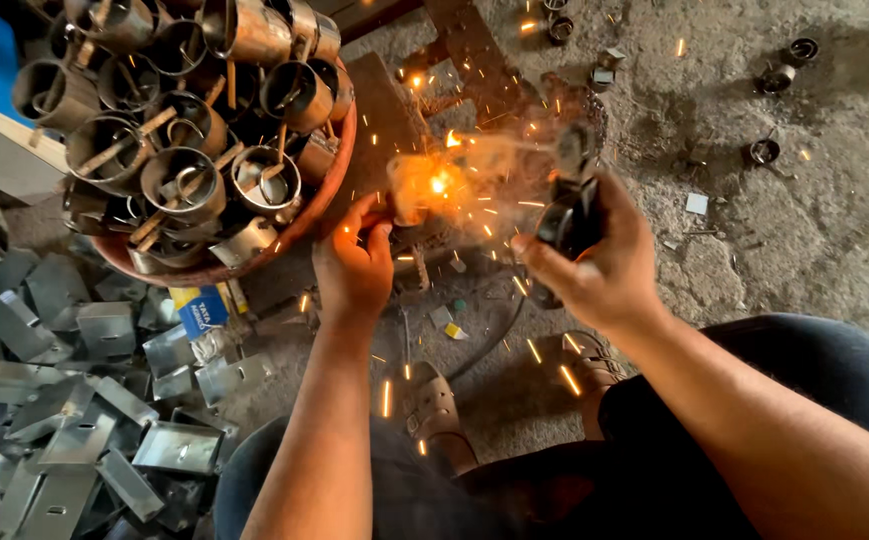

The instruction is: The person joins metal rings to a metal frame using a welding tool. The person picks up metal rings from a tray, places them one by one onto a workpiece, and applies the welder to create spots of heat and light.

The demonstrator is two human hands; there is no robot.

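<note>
My left hand (354, 265) pinches a small metal piece (406, 190) that glows orange at the point of a bright arc, with sparks flying outward and smoke above. My right hand (599, 265) grips a black electrode holder (569, 215), its rod reaching left to the glowing spot. The piece rests on a dark metal plate (384, 110) on the floor. My knees and sandalled feet show below the hands.
A round rust-coloured basin (339, 165) at upper left is heaped with welded metal cups with handles. Several bent grey sheet-metal pieces (74, 420) lie piled at lower left. Small metal rings (764, 150) are scattered on the dusty floor at upper right. A cable (489, 345) runs under the hands.
</note>
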